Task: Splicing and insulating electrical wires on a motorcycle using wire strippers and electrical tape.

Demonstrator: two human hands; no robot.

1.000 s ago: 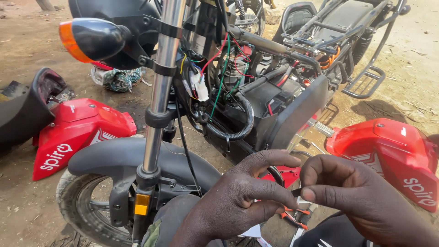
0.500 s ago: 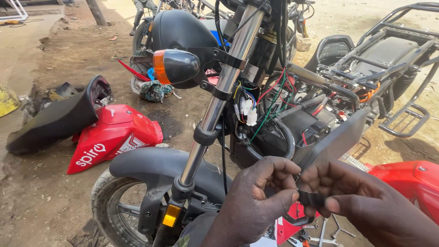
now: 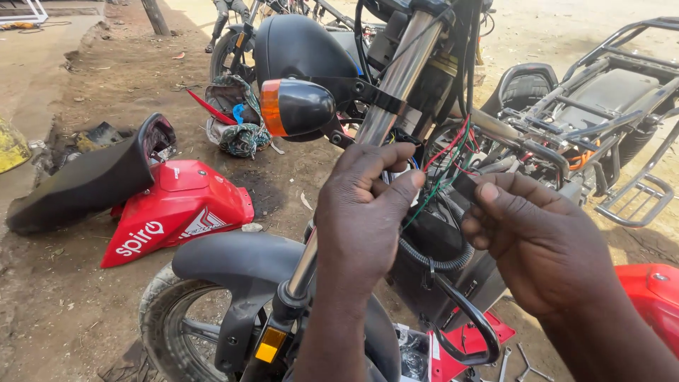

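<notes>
My left hand [image 3: 364, 212] is raised in front of the chrome fork tube [image 3: 396, 92] of a stripped motorcycle. Its thumb and forefinger are pinched close together beside a bundle of red, green and black wires [image 3: 453, 159]; what they grip is hidden. My right hand [image 3: 541, 247] holds a small black piece, seemingly tape [image 3: 463, 187], between thumb and forefinger, right next to the same wires. An orange turn signal [image 3: 293, 106] sticks out just above and left of my left hand. The black front fender [image 3: 233, 262] and wheel lie below.
A red body panel [image 3: 177, 209] and a black seat [image 3: 85, 180] lie on the dirt at left, with a rag bundle [image 3: 237, 134] behind. The bare rear rack [image 3: 622, 106] is at right, another red panel [image 3: 654, 297] at lower right, small tools [image 3: 523, 364] on the ground.
Both hands have risen from low by the fender up to the wires at the fork. The black piece, held between both hands before, now shows at my right fingertips. The view shifted right.
</notes>
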